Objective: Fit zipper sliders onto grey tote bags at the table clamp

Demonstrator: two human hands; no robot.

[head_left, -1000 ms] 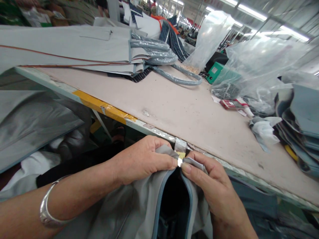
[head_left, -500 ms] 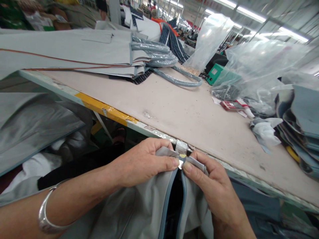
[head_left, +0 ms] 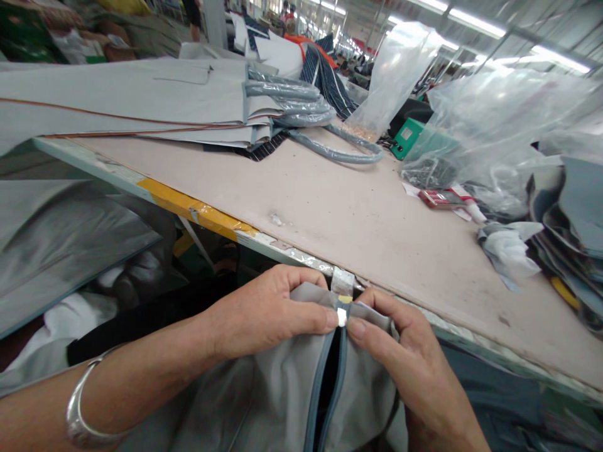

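Observation:
Grey fabric (head_left: 282, 370) with a blue-grey zipper (head_left: 316, 395) hangs at the table's near edge, the zipper parted over a dark gap. A small shiny metal piece (head_left: 342, 316) sits at the zipper's top end, under a yellow spot. My left hand (head_left: 277, 307) pinches the fabric left of that metal piece, thumb on top. On the right side of it, my right hand (head_left: 396, 345) grips the fabric between thumb and bent fingers. Fingertips beneath the cloth are hidden.
Across the table (head_left: 320, 207) lie stacked grey panels (head_left: 141, 94) with plastic-wrapped handles (head_left: 339, 141). Clear plastic bags (head_left: 494, 138), a green box (head_left: 407, 137), a red-cased item (head_left: 440, 199) and blue-grey pieces (head_left: 584, 201) stand right. More grey fabric (head_left: 61, 232) hangs at left.
The gap between the zipper's sides has narrowed, and the fabric at the top lies flatter. Both hands keep their hold beside the metal piece. The view has shifted slightly.

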